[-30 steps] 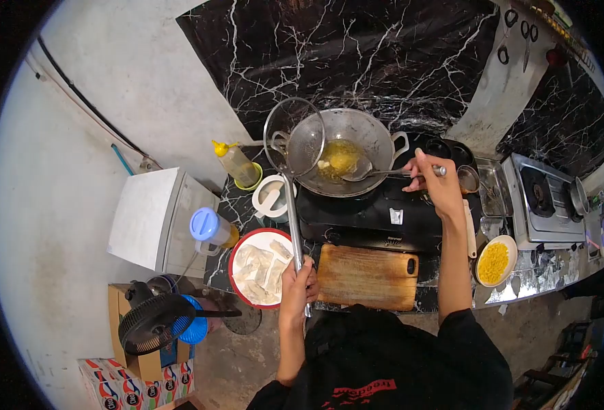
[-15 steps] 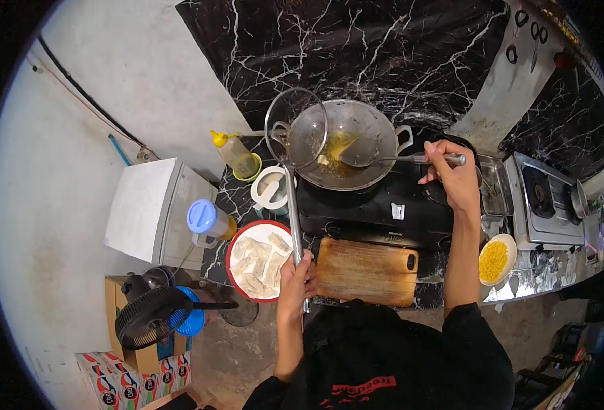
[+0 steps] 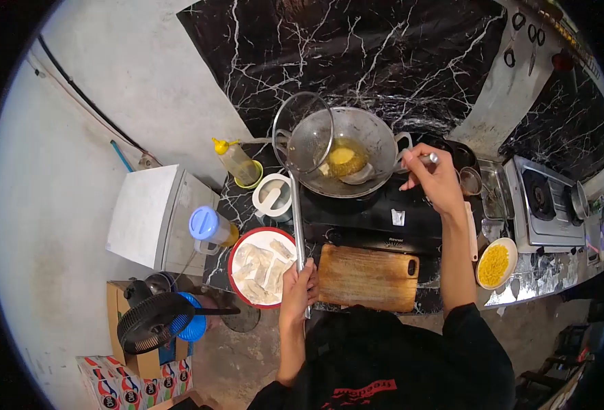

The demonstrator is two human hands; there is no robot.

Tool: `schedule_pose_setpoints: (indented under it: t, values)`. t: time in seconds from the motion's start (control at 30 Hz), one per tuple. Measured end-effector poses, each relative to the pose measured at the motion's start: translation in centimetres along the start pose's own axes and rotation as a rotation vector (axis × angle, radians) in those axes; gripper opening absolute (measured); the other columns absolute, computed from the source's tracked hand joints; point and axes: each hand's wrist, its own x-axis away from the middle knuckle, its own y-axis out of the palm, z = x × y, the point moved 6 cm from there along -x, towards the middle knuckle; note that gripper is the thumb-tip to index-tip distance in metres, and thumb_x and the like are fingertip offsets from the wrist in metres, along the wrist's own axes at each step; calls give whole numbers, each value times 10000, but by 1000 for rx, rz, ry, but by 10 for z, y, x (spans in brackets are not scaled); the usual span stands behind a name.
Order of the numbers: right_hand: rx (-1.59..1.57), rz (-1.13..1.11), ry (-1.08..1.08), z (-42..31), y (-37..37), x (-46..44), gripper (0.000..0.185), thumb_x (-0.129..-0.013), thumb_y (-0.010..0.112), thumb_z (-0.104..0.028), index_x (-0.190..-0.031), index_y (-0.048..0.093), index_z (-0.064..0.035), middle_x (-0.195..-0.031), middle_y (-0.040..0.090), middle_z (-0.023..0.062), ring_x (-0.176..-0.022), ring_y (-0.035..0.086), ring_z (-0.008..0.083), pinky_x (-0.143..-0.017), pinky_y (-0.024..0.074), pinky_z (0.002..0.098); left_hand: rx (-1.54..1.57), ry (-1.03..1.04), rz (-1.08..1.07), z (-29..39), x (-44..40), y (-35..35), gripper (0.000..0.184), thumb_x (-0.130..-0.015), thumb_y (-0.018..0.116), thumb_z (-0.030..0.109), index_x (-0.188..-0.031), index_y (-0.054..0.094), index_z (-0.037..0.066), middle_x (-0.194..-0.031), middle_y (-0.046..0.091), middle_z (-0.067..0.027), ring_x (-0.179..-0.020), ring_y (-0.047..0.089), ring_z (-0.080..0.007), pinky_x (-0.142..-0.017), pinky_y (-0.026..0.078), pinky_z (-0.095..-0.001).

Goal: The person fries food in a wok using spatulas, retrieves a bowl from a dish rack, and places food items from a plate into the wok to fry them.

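My left hand (image 3: pixel 298 290) is closed round the long metal handle of a mesh strainer (image 3: pixel 303 130), whose round basket hangs over the left side of the wok (image 3: pixel 378 133). Pinched in my right hand (image 3: pixel 435 181) is the handle of a metal spatula (image 3: pixel 359 175), its blade down in the yellow oil (image 3: pixel 345 156) at the wok's bottom. A small pale piece lies in the oil near the strainer. The wok stands on a black gas stove (image 3: pixel 357 229). Beside my left hand is a red-rimmed plate (image 3: pixel 234 275) of flour-coated pieces (image 3: pixel 254 263).
A wooden cutting board (image 3: pixel 367 277) lies before the stove. Leftward stand a lidded white container (image 3: pixel 272 196), a blue-lidded jug (image 3: pixel 204 222) and an oil bottle (image 3: pixel 235 158). A bowl of yellow bits (image 3: pixel 493 266) and a second stove (image 3: pixel 548 205) are right. A fan (image 3: pixel 153 321) stands lower left.
My right hand has moved left and slightly down, shifting the spatula blade lower in the wok. Its handle now slants more steeply. The left hand keeps its hold on the strainer.
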Motion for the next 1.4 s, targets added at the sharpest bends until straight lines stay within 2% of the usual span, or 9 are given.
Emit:
schedule_pose_setpoints:
  t: [0.13,0.27,0.43,0.5,0.57,0.67,0.8,1.13,1.4]
  values:
    - [13,101,41,20,4,4,238,-876,587,-168,-722,560,13,-649,550,26,-475,493,57,-433,469,231,4,-2,-10,-3,1,-1,225,-910,522,299,-783,441,132,-558,322,71,-397,288,-15,-340,195,-173]
    - [65,244,25,31,1,6,254,-883,577,-172,-696,554,-3,-611,553,11,-401,427,38,-354,352,212,8,-23,4,-5,-2,-4,210,-908,517,288,-797,444,125,-543,334,65,-371,287,-23,-323,213,-181]
    - [104,267,-9,44,-4,5,262,-911,529,-174,-701,546,-17,-664,576,10,-412,420,16,-331,308,192,-3,-29,29,-2,0,-5,257,-908,525,287,-735,405,140,-542,313,65,-386,282,-23,-337,199,-181]
    - [72,305,-29,46,-3,9,327,-926,507,-231,-692,551,-6,-604,560,18,-379,383,33,-347,298,217,-12,29,30,-2,0,-6,256,-913,519,269,-729,401,137,-546,324,61,-386,283,-22,-336,202,-181]
    - [94,306,-11,51,-2,11,361,-936,484,-267,-731,583,13,-617,581,36,-384,411,41,-359,334,216,4,16,35,-3,0,-5,248,-914,517,253,-731,402,134,-551,338,58,-387,287,-21,-335,204,-180]
    - [23,205,82,59,0,15,395,-937,477,-300,-852,631,54,-788,639,104,-432,508,87,-404,441,220,7,13,19,-3,0,-2,246,-913,520,248,-732,402,132,-552,341,57,-387,291,-20,-335,203,-178]
    - [35,196,65,54,3,12,450,-935,470,-333,-817,624,73,-788,635,122,-532,598,125,-475,487,224,5,4,30,-4,-3,-1,246,-910,526,248,-729,405,132,-550,341,58,-385,292,-20,-331,202,-178]
    - [-19,204,40,43,4,12,438,-942,462,-272,-705,572,78,-818,635,137,-539,604,140,-481,515,242,-2,-11,13,-10,1,-6,240,-908,532,263,-746,408,135,-554,328,63,-393,287,-19,-333,209,-176]
    - [8,184,60,21,10,0,426,-938,473,-273,-724,571,82,-820,637,148,-534,600,138,-483,508,236,45,9,4,-4,-1,-13,255,-902,538,281,-741,400,138,-552,324,65,-397,297,-21,-336,216,-182]
